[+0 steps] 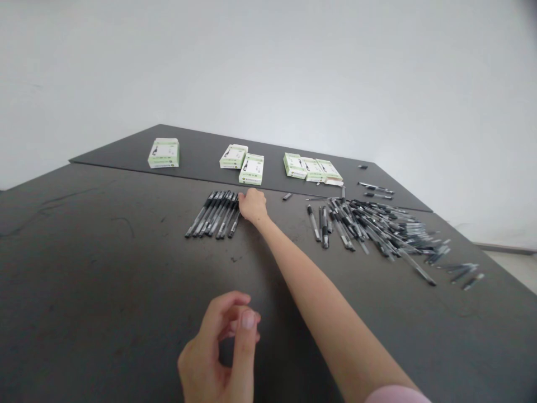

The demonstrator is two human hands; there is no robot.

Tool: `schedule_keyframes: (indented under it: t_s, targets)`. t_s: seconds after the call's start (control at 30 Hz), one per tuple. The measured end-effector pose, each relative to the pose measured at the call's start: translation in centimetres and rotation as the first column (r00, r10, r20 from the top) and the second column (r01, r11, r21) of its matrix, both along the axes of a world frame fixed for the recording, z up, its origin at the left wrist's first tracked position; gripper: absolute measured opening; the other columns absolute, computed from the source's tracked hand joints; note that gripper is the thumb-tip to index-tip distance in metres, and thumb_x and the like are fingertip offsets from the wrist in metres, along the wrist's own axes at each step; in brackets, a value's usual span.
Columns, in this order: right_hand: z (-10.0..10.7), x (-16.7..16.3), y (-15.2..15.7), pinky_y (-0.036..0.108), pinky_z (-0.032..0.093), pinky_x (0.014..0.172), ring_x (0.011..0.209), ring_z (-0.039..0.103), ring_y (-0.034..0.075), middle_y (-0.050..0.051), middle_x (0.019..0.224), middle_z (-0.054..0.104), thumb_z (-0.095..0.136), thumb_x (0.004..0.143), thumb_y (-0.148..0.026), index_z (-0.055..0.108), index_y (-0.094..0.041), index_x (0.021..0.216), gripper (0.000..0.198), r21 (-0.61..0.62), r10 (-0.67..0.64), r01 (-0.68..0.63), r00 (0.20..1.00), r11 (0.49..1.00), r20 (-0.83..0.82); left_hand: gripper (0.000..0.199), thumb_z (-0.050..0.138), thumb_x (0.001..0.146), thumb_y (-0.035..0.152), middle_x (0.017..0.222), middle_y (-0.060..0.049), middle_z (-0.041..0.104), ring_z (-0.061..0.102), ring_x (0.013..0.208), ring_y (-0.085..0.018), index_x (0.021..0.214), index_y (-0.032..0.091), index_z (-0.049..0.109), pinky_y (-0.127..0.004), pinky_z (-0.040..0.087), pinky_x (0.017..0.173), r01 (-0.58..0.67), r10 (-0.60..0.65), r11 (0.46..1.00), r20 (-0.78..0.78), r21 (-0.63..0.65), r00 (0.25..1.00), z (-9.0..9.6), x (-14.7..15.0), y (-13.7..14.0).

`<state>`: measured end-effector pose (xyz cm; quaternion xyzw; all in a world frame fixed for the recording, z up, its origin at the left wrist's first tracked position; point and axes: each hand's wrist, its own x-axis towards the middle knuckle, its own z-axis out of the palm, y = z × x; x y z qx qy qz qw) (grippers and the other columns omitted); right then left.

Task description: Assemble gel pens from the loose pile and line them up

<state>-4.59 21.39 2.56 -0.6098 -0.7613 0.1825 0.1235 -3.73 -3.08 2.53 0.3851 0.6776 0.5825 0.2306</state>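
My right hand [253, 205] is reached far forward, its fingers curled down at the right end of a row of gel pens [212, 215]. The rightmost pen [235, 225] runs up under its thumb, and the fingertips are partly hidden. These pens lie side by side, slanted, with clear barrels and black grips and caps. Nearer to me, my left hand [224, 347] hovers above the dark table [126, 291]. Its fingers are loosely bent, with a gap between thumb and index finger and nothing visible in them.
A large loose heap of pens [377, 226] spreads over the table's right side. Along the back stand a green-white box [164, 153] at left, two boxes [251, 169] in the middle and three boxes [314, 169] further right. A small dark cap-like piece [287, 196] lies near the heap.
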Motion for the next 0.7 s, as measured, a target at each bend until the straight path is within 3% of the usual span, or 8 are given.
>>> schedule_keyframes:
  t_s: [0.17,0.43,0.7]
  targets:
    - [-0.2,0.4,-0.5,0.030,0.048,0.078,0.097,0.063,0.024,0.019,0.106,0.064,0.029,0.093,-0.031,0.059,-0.011,0.102,0.038,0.018,-0.040,0.040,0.998,0.999,-0.048,0.021,0.049,0.081,0.041,0.061,0.004,0.062,0.057,0.051,-0.012,0.084,0.022,0.057,-0.024,0.046,0.056,-0.008,0.008,1.000,-0.004,0.018,1.000,0.1,-0.1,0.1]
    - [-0.2,1.0,-0.7,0.028,0.050,0.072,0.082,0.067,0.021,0.015,0.083,0.070,0.042,0.087,-0.026,0.064,-0.011,0.087,0.027,-0.050,0.042,-0.044,0.999,0.998,-0.035,0.021,0.049,0.082,0.041,0.061,0.004,0.062,0.056,0.049,-0.010,0.081,0.022,0.058,-0.022,0.046,0.054,-0.001,0.001,1.000,-0.005,0.000,1.000,0.2,-0.1,0.2]
    - [0.0,0.3,-1.1,0.030,0.049,0.074,0.088,0.065,0.022,0.016,0.090,0.069,0.039,0.088,-0.025,0.063,-0.011,0.095,0.029,-0.008,0.049,-0.049,0.999,0.999,0.009,0.021,0.050,0.080,0.042,0.062,0.005,0.063,0.057,0.051,-0.010,0.083,0.023,0.058,-0.022,0.046,0.056,0.005,-0.006,0.999,-0.009,-0.037,1.000,0.2,-0.2,0.2]
